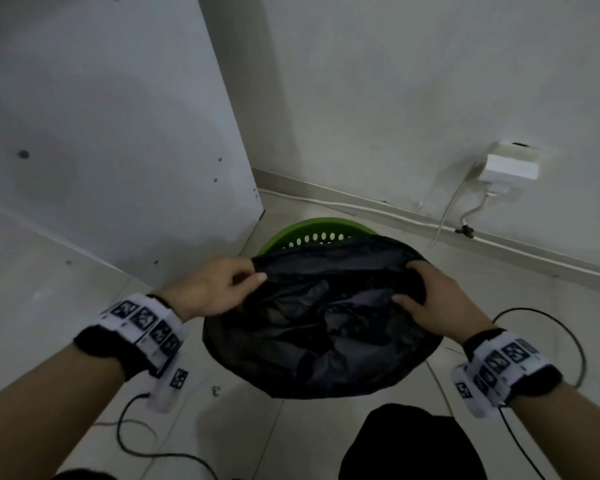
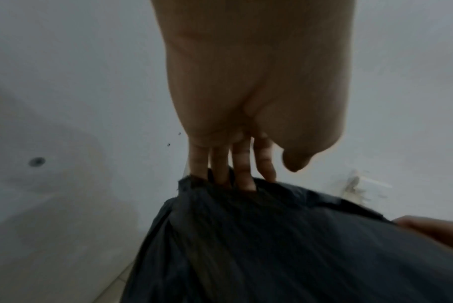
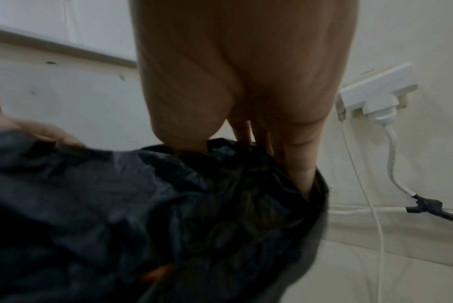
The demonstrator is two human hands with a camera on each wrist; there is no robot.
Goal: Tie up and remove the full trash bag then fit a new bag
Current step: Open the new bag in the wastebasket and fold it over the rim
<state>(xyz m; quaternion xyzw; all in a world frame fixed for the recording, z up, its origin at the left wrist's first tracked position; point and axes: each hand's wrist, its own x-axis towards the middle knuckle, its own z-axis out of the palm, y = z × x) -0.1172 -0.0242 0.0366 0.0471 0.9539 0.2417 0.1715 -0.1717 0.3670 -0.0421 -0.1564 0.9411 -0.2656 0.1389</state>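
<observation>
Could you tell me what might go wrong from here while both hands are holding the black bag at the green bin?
1. The left hand and right hand grip only the thin edge of the black bag; a hard pull could tear the film.
2. The far rim of the green bin shows uncovered, so the bag may sit unevenly and slip.
3. A black cable loops on the floor beside the bin and could snag a foot or the bag.

A white cabinet panel (image 1: 111,140) with small dark screw holes stands at the left. On the wall at the right a white socket (image 1: 510,168) carries a plug, and pale cables (image 1: 444,220) drop to the skirting. Black cables (image 1: 568,337) loop over the tiled floor (image 1: 520,306); a tiny scrap (image 1: 216,390), perhaps litter, lies there.
</observation>
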